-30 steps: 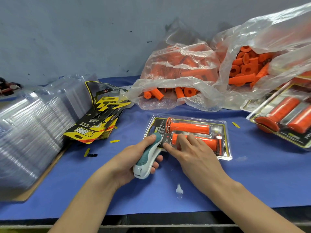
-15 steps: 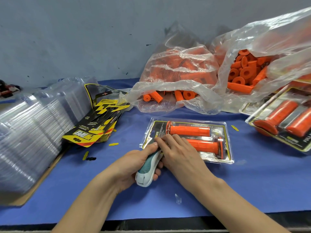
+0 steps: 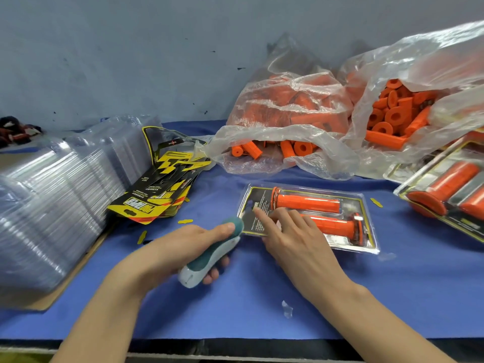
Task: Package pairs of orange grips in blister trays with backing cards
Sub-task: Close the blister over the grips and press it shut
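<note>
A clear blister pack (image 3: 366, 205) lies on the blue table, holding two orange grips (image 3: 309, 203) over a black and yellow backing card. My right hand (image 3: 290, 234) lies flat on the pack's left part, fingers straight and pressing it down. My left hand (image 3: 183, 247) grips a teal and white stapler (image 3: 209, 260) whose nose sits at the pack's near left corner.
A tall stack of empty clear trays (image 3: 47, 205) fills the left side, with a pile of black and yellow backing cards (image 3: 162, 189) beside it. Two plastic bags of loose orange grips (image 3: 288, 121) stand behind. Finished packs (image 3: 450, 189) lie at the right edge.
The stapler has moved left along the pack's near edge to the left corner. My right hand slid left on the pack and its fingers stretched out.
</note>
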